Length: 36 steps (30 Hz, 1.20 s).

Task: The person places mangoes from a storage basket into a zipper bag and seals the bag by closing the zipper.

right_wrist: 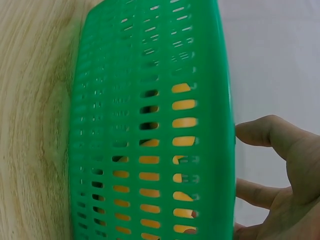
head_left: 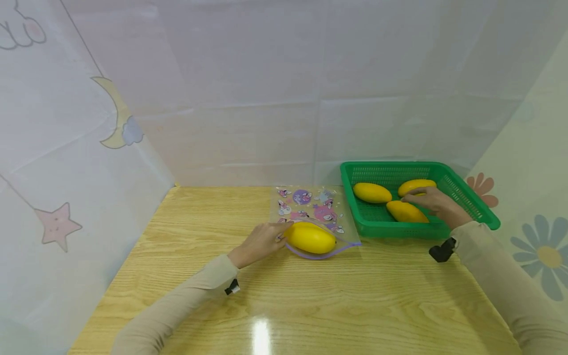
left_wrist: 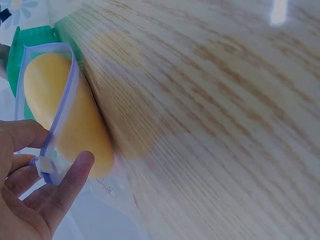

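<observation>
A clear zip bag with pink and purple cartoon prints lies on the table, its purple-edged mouth facing the near side. One yellow mango rests in the bag's mouth. My left hand holds the bag's left edge by the zip slider, forefinger along the mango's end. At the right, my right hand reaches over the near side of a green basket. Its thumb and fingers are spread above the mangoes inside; the basket wall hides the fingertips in the right wrist view.
More mangoes lie along the basket's back and left. The wooden table backs onto a pale printed sheet, with another sheet at the right.
</observation>
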{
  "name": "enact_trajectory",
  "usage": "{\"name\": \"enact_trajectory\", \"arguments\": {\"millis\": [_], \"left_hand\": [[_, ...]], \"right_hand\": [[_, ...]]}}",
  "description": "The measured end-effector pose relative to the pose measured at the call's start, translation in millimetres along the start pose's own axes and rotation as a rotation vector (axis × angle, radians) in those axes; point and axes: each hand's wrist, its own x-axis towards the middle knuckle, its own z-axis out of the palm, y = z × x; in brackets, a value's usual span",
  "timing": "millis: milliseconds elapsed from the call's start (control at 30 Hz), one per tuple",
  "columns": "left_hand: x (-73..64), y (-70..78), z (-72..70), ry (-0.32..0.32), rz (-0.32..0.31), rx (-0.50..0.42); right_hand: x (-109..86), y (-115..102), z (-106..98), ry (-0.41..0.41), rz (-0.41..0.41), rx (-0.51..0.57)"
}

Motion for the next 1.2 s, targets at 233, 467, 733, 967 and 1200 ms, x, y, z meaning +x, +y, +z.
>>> {"name": "enact_trajectory", "arguments": {"millis": [233, 467, 733, 967, 1200], "left_hand": [[0.1, 0.0, -0.7, -0.018, -0.018, 0.003], [0.5, -1.3, 0.6, -0.024, -0.02, 0.015], [0.5, -1.9, 1.4, -0.006, -0.009, 0.018], [0.8, -0.6, 0.6, -0.019, -0.021, 0.028], [0.8, -0.4, 0.6, -0.013, -0.016, 0.022]], "right_hand": [[-0.4, 5, -5, -0.019, 0.04, -0.011], [2.9, 11, -7, -0.026, 0.063, -0.016], [7.7, 20, -8, -0.052, 0.102, 0.026], [9.1, 25, -10, -0.071, 0.104, 0.043], [11.2, 31, -8, -0.084, 0.071, 0.052]]}}
